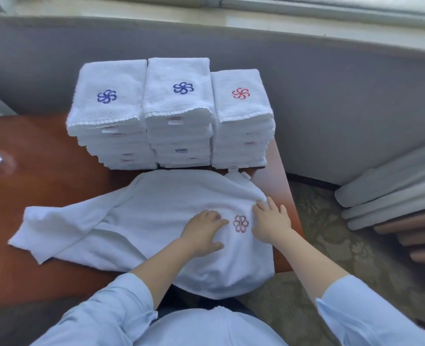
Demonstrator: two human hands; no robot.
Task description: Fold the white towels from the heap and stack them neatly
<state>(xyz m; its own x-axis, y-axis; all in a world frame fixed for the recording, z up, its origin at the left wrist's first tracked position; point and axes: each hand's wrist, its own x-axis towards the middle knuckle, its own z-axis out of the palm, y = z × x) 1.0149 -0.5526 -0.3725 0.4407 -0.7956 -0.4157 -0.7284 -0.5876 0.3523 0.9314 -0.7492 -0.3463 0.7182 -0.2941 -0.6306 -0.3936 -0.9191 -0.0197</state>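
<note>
Left hand (204, 233) and right hand (271, 222), lower centre of frame: both palm down, fingers extended and slightly spread, near each other but apart. Left forearm (161, 265) and right forearm (313, 260), bare, converge from the lower corners.

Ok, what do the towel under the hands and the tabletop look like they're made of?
Towel: looks like white cotton terry, matte, going by its fuzzy nap and soft creases; the fibre is a guess. Tabletop: reddish-brown wood or wood-look laminate, glossy, it reflects light; which is unclear.

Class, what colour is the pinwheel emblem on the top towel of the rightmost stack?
Red; the emblem shows clearly in the head view.
</note>
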